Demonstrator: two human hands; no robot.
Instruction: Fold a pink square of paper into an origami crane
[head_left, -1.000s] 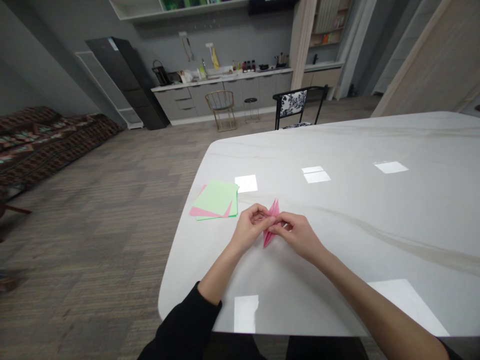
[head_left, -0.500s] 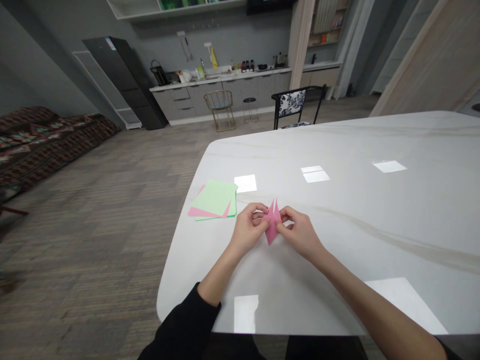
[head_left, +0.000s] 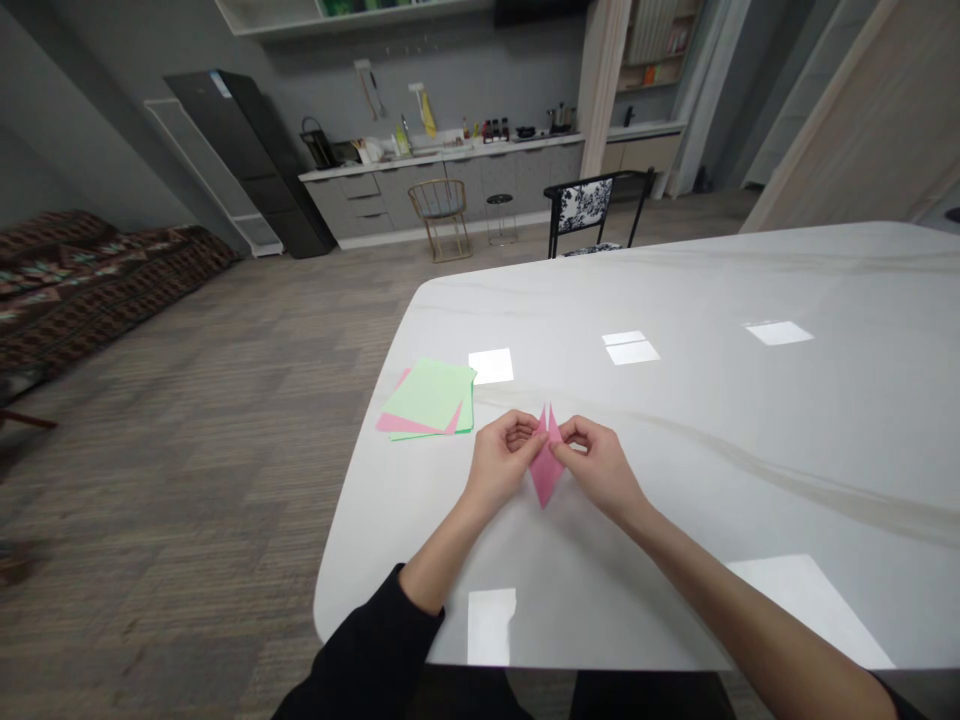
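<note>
A small folded pink paper (head_left: 545, 478) is held between my two hands, over the white table (head_left: 637, 600). It is diamond-shaped, with two narrow points side by side at the far end and one point towards me. My left hand (head_left: 504, 455) pinches its left edge between thumb and fingers. On the right edge, my right hand (head_left: 600, 462) has a similar pinch, the thumb lying on top of the paper. The fingertips behind the paper are partly hidden.
Green and pink sheets (head_left: 429, 395) lie in a loose stack left of my hands, near the table's left edge. A black-framed chair (head_left: 585, 208) stands beyond the far edge. Farther back are a gold chair (head_left: 440, 205) and a kitchen counter (head_left: 480, 150).
The pink paper has shifted slightly towards me, and more of its near point shows. My thumbs now sit higher on it, near the split between the two points.
</note>
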